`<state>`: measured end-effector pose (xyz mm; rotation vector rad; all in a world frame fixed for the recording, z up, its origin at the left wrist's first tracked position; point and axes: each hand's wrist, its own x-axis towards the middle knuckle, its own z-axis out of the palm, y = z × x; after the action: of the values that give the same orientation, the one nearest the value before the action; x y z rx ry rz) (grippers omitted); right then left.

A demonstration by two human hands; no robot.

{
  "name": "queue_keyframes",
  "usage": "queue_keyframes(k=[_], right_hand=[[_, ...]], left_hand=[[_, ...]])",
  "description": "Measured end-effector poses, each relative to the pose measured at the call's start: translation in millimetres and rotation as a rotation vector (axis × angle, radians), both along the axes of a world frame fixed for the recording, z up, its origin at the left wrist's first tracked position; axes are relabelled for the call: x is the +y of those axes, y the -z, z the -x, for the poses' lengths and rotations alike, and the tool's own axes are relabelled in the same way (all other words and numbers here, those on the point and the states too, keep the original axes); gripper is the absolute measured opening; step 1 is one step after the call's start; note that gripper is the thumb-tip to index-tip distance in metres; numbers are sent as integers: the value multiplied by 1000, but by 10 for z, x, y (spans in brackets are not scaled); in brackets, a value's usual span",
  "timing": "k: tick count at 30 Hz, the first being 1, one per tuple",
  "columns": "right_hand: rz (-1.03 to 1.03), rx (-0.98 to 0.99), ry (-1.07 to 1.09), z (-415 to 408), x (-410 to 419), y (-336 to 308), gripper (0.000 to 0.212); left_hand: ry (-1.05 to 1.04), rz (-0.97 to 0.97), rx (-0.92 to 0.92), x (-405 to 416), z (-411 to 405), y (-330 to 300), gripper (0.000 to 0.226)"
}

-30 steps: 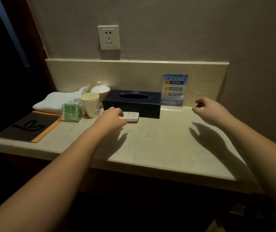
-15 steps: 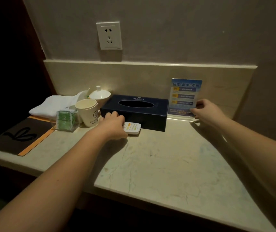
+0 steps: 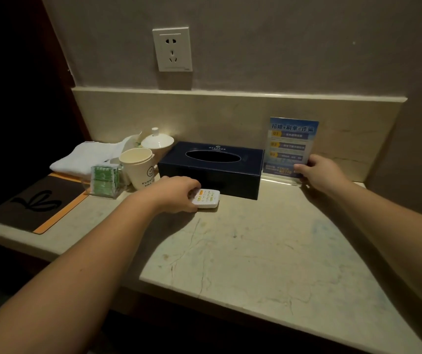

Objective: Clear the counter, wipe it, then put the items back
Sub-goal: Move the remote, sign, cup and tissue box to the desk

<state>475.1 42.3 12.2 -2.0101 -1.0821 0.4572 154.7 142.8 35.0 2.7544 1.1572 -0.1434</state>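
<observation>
The pale marble counter had faint stains and wide free room toward its front edge. The left hand gripped a small white remote beside the dark blue tissue box. The right hand pinched the blue acrylic sign at the backsplash.

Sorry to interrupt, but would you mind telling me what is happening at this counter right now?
A person is starting to clear the counter. The left hand grips the small white remote lying in front of the dark tissue box. The right hand holds the lower edge of the blue sign stand by the backsplash. Both items are still on the counter.
</observation>
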Motion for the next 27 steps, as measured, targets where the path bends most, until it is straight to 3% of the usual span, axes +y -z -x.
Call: queue_keyframes(k=[5, 13, 21, 27], right_hand=[[-51, 60, 15, 73, -166, -39, 21], [-161, 60, 35, 435, -849, -395, 21], [-223, 58, 118, 986, -1905, -550, 16], [-244, 146, 193, 1220, -2774, -443, 14]], left_hand=[[15, -49, -48, -75, 56, -41, 47], [-33, 16, -490, -613, 223, -377, 53], [-23, 392, -880, -1456, 350, -551, 50], [12, 680, -960, -2039, 358, -502, 39]])
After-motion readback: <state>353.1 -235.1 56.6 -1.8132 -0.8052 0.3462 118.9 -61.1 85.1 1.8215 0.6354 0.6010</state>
